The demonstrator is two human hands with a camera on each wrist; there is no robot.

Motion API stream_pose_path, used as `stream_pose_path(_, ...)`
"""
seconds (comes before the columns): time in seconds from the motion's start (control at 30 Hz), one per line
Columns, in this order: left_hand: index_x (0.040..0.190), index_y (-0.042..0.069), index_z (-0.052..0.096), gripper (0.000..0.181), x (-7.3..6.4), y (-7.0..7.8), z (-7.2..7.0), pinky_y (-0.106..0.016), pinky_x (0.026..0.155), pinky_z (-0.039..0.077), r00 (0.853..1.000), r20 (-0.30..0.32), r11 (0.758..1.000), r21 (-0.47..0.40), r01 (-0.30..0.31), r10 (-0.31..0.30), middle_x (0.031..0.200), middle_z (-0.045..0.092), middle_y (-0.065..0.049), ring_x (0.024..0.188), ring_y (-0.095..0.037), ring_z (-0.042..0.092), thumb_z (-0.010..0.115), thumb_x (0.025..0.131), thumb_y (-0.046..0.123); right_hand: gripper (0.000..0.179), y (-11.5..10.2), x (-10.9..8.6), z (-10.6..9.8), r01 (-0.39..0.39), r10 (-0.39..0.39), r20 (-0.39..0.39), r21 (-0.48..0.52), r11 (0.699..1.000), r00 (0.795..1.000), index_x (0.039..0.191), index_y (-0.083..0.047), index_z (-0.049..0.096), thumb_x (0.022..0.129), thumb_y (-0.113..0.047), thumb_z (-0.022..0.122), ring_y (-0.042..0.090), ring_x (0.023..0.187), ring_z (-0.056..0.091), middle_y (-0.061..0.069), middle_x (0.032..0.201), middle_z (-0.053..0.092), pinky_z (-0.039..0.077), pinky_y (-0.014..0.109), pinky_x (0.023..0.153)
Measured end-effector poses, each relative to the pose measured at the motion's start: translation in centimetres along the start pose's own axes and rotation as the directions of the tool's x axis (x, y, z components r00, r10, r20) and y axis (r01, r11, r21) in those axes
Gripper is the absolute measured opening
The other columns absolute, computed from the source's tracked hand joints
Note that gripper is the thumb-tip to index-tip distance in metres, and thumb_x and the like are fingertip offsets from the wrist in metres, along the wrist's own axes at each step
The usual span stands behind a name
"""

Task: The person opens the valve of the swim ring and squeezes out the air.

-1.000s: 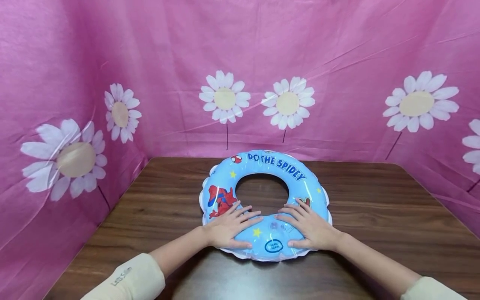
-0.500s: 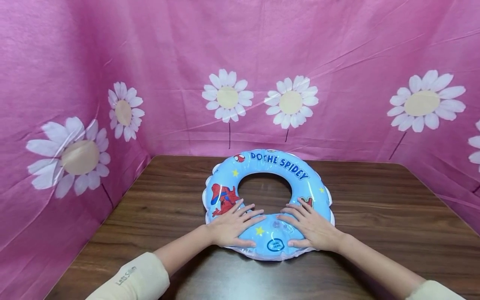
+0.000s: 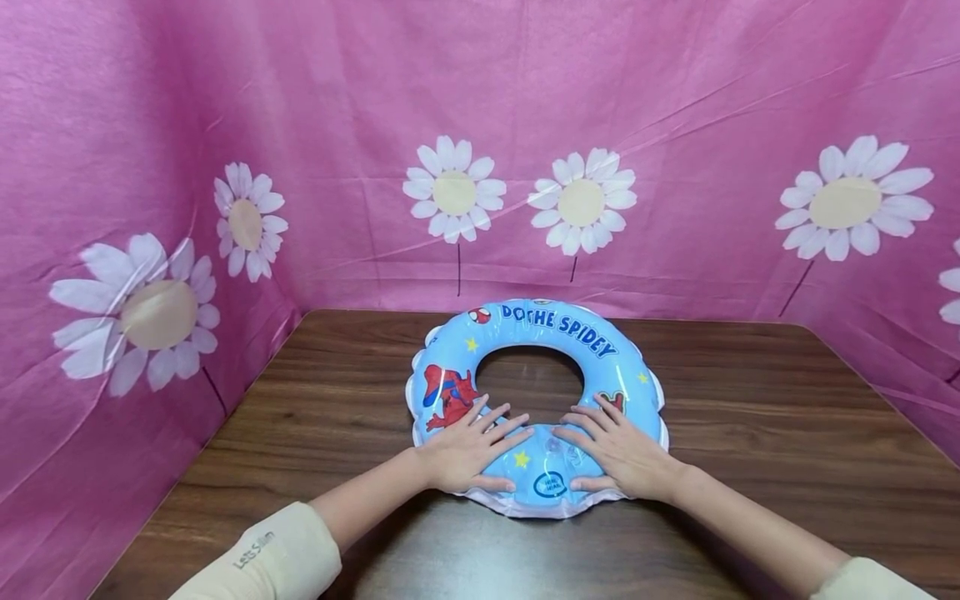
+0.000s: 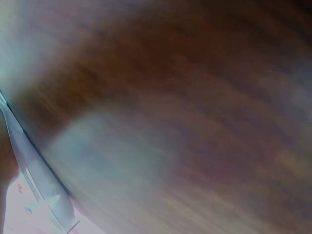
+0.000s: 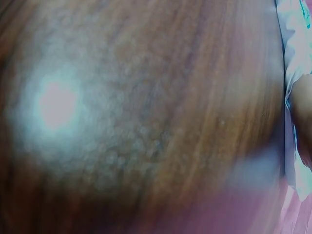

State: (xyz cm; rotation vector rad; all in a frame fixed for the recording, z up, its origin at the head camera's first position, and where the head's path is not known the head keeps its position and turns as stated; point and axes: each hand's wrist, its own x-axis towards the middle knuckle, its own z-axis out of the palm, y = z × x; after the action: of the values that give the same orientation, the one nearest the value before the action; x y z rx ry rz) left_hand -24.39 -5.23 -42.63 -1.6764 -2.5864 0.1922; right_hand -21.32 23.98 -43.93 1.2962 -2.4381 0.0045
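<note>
Since a second ago my left hand [image 3: 468, 454] and my right hand [image 3: 622, 454] have drawn slightly closer together, so the thumb tips sit nearer each other across the blue inflatable ring [image 3: 543, 458]. My fingers lie spread and nearly straight on its near part, left and right, pressing on it without curling round it. The ring lies flat on the wooden table [image 3: 735, 400], its SPIDEY lettering on the far side. Both wrist views blur my fingers out. Beyond the table hangs pink cloth [image 3: 480, 83] printed with white daisies [image 3: 453, 192].
</note>
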Motion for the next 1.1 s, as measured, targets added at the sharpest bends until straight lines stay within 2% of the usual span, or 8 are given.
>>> stream_pose_path(0.37,0.149,0.021,0.001,0.075,0.2,0.0,-0.1,-0.049,0.106,-0.007,1.000,0.005,0.999,0.042,0.017,-0.017,0.153,0.004,-0.002,0.138,-0.028,0.004,0.015,0.090,0.065,0.064,0.0,0.4,-0.1,-0.032,0.032,0.013,-0.014,0.999,0.999,0.135,-0.014,0.045,0.089,-0.059,0.043,0.030,0.122,0.036,0.008,0.128,0.046,0.016,0.055,0.103)
stream_pose_path(0.6,0.149,0.021,0.003,0.074,-0.2,0.2,0.1,-0.049,0.106,-0.005,1.000,-0.003,0.999,0.038,0.007,-0.007,0.153,0.007,-0.002,0.137,-0.028,0.006,0.015,0.090,0.065,0.063,-0.3,0.2,0.1,-0.034,0.034,0.003,0.007,0.999,0.999,0.135,-0.015,0.044,0.088,-0.058,0.044,0.030,0.122,0.036,0.008,0.128,0.046,0.017,0.057,0.101)
stream_pose_path(0.7,0.149,0.021,0.003,0.073,-0.5,0.3,0.1,-0.049,0.107,-0.003,1.000,0.000,1.000,0.015,0.009,-0.009,0.153,0.007,-0.001,0.137,-0.028,0.007,0.017,0.091,0.064,0.064,-0.3,0.2,-0.1,-0.029,0.029,-0.001,0.029,0.999,1.000,0.136,-0.016,0.043,0.088,-0.057,0.046,0.029,0.122,0.037,0.007,0.129,0.046,0.018,0.057,0.101)
stream_pose_path(0.8,0.149,0.021,0.005,0.073,-0.7,0.7,0.3,-0.049,0.107,-0.001,1.000,-0.001,0.999,-0.044,0.021,-0.022,0.153,0.008,-0.001,0.137,-0.028,0.007,0.019,0.092,0.063,0.065,0.2,0.1,-0.6,-0.001,0.001,-0.002,0.045,0.999,1.000,0.136,-0.017,0.044,0.086,-0.057,0.050,0.029,0.124,0.037,0.006,0.130,0.047,0.019,0.056,0.101)
stream_pose_path(0.9,0.149,0.020,0.006,0.073,-0.8,1.5,0.6,-0.050,0.107,0.000,0.998,-0.008,0.994,-0.095,0.060,-0.061,0.153,0.009,-0.001,0.137,-0.029,0.007,0.017,0.091,0.063,0.067,1.1,0.2,-1.6,0.043,-0.043,0.003,0.040,0.998,0.999,0.136,-0.018,0.046,0.084,-0.059,0.052,0.031,0.128,0.033,0.008,0.135,0.045,0.018,0.054,0.102)
stream_pose_path(0.97,0.149,0.021,0.008,0.074,-0.6,2.2,0.7,-0.051,0.107,0.000,0.994,-0.011,0.986,-0.128,0.111,-0.113,0.153,0.010,-0.002,0.137,-0.029,0.008,0.016,0.091,0.065,0.068,1.8,0.4,-2.3,0.070,-0.070,0.002,0.016,0.997,0.998,0.135,-0.018,0.048,0.083,-0.061,0.051,0.034,0.130,0.030,0.009,0.139,0.042,0.017,0.054,0.102)
stream_pose_path(1.03,0.149,0.021,0.009,0.075,-0.2,3.0,0.8,-0.052,0.106,0.000,0.983,-0.008,0.972,-0.149,0.179,-0.183,0.153,0.011,-0.002,0.137,-0.030,0.009,0.016,0.090,0.066,0.066,2.5,0.6,-3.1,0.076,-0.076,-0.005,0.004,0.997,0.997,0.133,-0.017,0.051,0.083,-0.059,0.053,0.036,0.130,0.029,0.010,0.140,0.040,0.019,0.055,0.101)
stream_pose_path(1.1,0.149,0.021,0.012,0.076,0.3,3.9,0.6,-0.053,0.106,-0.001,0.964,0.007,0.951,-0.166,0.262,-0.265,0.152,0.013,-0.002,0.137,-0.031,0.009,0.018,0.089,0.067,0.061,3.0,0.7,-3.7,0.058,-0.058,-0.026,0.012,0.998,0.998,0.130,-0.014,0.054,0.083,-0.053,0.057,0.036,0.128,0.031,0.010,0.138,0.042,0.021,0.055,0.100)
